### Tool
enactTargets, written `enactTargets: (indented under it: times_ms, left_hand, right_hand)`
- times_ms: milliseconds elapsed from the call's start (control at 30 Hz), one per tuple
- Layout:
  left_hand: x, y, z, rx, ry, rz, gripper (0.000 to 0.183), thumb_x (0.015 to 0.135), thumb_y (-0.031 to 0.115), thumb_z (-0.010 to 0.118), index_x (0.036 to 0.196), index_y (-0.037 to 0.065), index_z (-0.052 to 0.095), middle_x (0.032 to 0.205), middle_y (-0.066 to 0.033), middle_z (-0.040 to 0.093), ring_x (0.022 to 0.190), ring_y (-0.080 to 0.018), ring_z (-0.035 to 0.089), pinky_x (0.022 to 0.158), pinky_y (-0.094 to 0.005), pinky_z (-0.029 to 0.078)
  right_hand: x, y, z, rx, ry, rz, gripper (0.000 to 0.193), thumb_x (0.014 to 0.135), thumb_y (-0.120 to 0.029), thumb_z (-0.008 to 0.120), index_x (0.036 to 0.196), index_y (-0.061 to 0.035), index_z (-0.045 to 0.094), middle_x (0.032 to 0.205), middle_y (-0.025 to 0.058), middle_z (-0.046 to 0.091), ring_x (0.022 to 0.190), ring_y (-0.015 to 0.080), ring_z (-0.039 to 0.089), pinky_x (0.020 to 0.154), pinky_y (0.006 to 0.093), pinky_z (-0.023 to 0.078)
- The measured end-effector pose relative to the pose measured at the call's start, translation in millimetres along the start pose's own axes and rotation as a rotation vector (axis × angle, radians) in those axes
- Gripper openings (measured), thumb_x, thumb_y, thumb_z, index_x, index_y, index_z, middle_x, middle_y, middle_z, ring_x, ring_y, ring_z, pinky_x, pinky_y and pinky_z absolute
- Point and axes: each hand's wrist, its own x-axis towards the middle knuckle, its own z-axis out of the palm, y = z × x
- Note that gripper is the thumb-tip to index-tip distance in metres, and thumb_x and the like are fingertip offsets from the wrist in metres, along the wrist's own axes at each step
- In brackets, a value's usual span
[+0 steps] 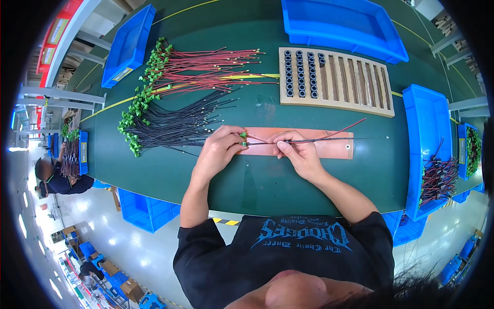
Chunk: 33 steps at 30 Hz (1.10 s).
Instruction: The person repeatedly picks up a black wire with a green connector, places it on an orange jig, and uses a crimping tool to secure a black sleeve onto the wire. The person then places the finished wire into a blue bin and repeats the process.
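A: What does the left hand (218, 149) have?
B: Two green plugs (244, 145), its fingertips closed on them.
A: And the right hand (302, 155)?
B: Thumb and fingers pinched together on a red wire (355, 123) and a black wire (334, 138), a little right of the plugs.
A: Where are those wires?
B: Over the orange strip (334, 150) on the green table (154, 177), their loose ends reaching right.
A: And around them?
B: Farther left, a heap of wires (175, 123); far right, a tan tray (334, 104) with black rings (288, 73).
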Motion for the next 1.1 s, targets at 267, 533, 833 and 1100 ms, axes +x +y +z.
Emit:
enactTargets:
  times_ms: [267, 533, 833, 1100]
  left_hand:
    - [-3, 0, 7, -0.226, 0.027, -0.26, 0.039, 0.082, -0.002, 0.084, 0.117, 0.002, 0.068, 0.108, -0.0115, 0.076, 0.096, -0.0202, 0.073, 0.083, -0.0347, 0.061]
    - [16, 77, 9, 0.346, 0.011, 0.587, 0.027, 0.084, 0.006, 0.067, 0.11, 0.005, 0.074, 0.118, -0.0101, 0.074, 0.095, -0.0257, 0.069, 0.081, -0.0399, 0.053]
    - [74, 149, 2, 1.417, -0.434, 0.875, 0.034, 0.08, 0.019, 0.067, 0.106, 0.004, 0.08, 0.114, -0.0091, 0.064, 0.108, -0.0216, 0.055, 0.086, -0.0323, 0.043]
    - [68, 88, -42, 1.157, -0.192, 0.329, 0.012, 0.075, 0.01, 0.066, 0.083, 0.007, 0.058, 0.082, -0.0084, 0.056, 0.081, -0.025, 0.062, 0.072, -0.0392, 0.054]
  right_hand:
    - [2, -6, 1, 0.024, -0.049, -0.059, 0.025, 0.11, -0.006, 0.056, 0.134, -0.001, 0.059, 0.122, 0.0102, 0.068, 0.101, 0.0128, 0.065, 0.089, 0.0296, 0.056]
    - [0, 4, 8, -0.296, 0.08, -0.077, 0.015, 0.105, -0.007, 0.064, 0.119, -0.0027, 0.066, 0.1, 0.0061, 0.071, 0.086, 0.0136, 0.069, 0.079, 0.0276, 0.057]
    - [3, -4, 7, -0.702, 0.262, -0.332, 0.028, 0.1, -0.012, 0.07, 0.122, 0.0052, 0.066, 0.096, 0.0142, 0.075, 0.091, 0.0214, 0.075, 0.084, 0.033, 0.06]
    - [4, -8, 10, -0.09, 0.087, 0.108, 0.019, 0.105, -0.008, 0.067, 0.12, 0.0034, 0.066, 0.1, 0.008, 0.075, 0.095, 0.0145, 0.076, 0.086, 0.0307, 0.063]
